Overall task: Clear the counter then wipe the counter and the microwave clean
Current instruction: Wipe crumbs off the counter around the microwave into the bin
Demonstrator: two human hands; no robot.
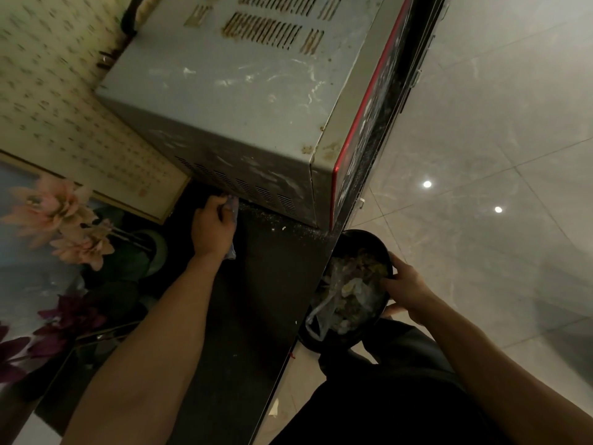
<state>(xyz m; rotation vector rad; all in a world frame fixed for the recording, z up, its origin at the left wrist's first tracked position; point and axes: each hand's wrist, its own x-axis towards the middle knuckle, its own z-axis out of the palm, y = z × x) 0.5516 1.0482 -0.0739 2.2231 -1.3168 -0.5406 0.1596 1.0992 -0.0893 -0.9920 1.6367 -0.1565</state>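
While the left hand (pixel 213 226) grips a cloth (pixel 231 252) on the counter (pixel 266 284) beside the microwave (pixel 240 91), the right hand (pixel 407 284) grips a bin (pixel 369 239) below its front corner, likely to catch crumbs (pixel 282 228).

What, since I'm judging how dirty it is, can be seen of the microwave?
The microwave is a grey metal box with rusted vent slots on top, finer vents low on its side and a red-edged dark front. White smears streak top and side; rust spots mark the near corner. It stands on the dark counter. The left hand, gripping a cloth, is at its lower side.
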